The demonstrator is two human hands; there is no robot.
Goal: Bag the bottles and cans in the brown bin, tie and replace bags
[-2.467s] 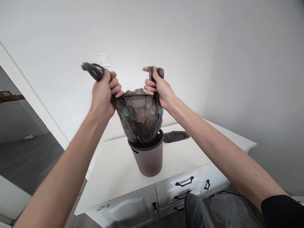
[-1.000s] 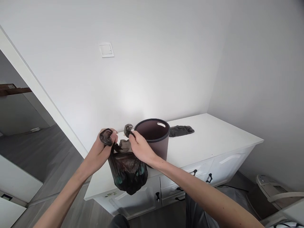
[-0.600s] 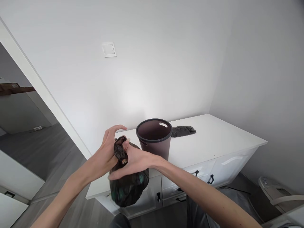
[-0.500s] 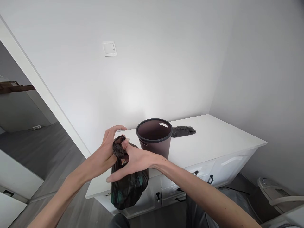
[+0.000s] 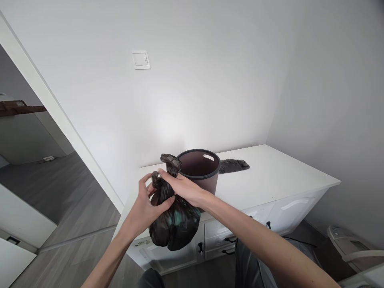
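Observation:
A filled black garbage bag (image 5: 175, 228) hangs in front of the white cabinet, with something greenish showing through its thin plastic. Its gathered neck is held between my two hands, and the twisted top sticks up above them. My left hand (image 5: 147, 206) grips the neck from the left, thumb across the front. From the right, my right hand (image 5: 183, 186) is closed round the neck, its fingers partly hidden behind the plastic. Just behind the bag stands a dark brown trash bin (image 5: 207, 183), upright, with a black rim and a cut-out handle.
On the white cabinet top (image 5: 270, 176), right of the bin, lies a folded black plastic bag (image 5: 234, 165). Black handles (image 5: 201, 249) stick out of the cabinet front. A grey-white appliance (image 5: 348, 244) stands at the lower right. A doorway opens on the left.
My hands and the bag have moved up and right. The bag's neck, earlier looped round my fingers, now stands upright between both hands with its end sticking up.

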